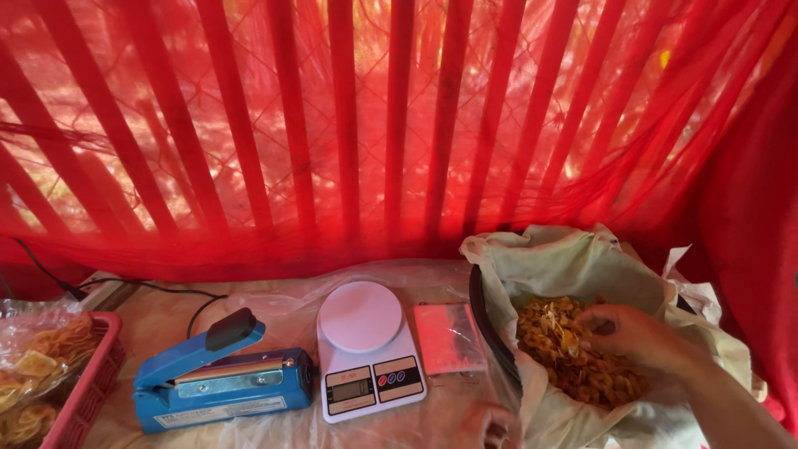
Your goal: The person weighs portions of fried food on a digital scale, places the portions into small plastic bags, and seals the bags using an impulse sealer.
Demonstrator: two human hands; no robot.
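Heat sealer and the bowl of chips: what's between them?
Head view: between the blue heat sealer and the bowl sit a white kitchen scale and a flat clear bag.

The right hand reaches in from the near right, forearm angled up toward the far left, wrist bent, fingers curled downward and loosely spread. The left hand shows only partly at the near edge, its knuckles raised; its grip cannot be told.
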